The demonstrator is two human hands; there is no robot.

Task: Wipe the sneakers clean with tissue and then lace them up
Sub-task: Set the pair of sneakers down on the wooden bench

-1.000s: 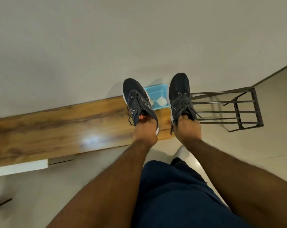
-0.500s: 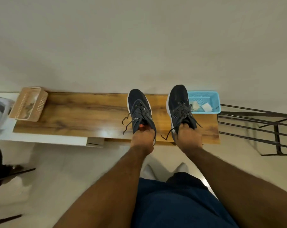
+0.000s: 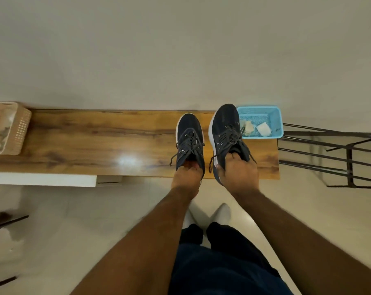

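Both hands, left hand (image 3: 187, 177) & right hand (image 3: 237, 173), each gripping a sneaker heel, left sneaker (image 3: 190, 143) & right sneaker (image 3: 227, 133), have lowered the pair toward the wooden surface (image 3: 95, 141) vs 1 s ago, beside the blue basket (image 3: 277, 124) w/ tissues (image 3: 263, 129), so wiping looks next

Both forearms (image 3: 150, 237) are bare to the lower edge of the frame, with no sleeves, watch or rings showing on the left hand (image 3: 185, 179) or right hand (image 3: 239, 174). Dark navy trousers (image 3: 220, 271) fill the lower middle, and white socks (image 3: 222, 212) show just above them.
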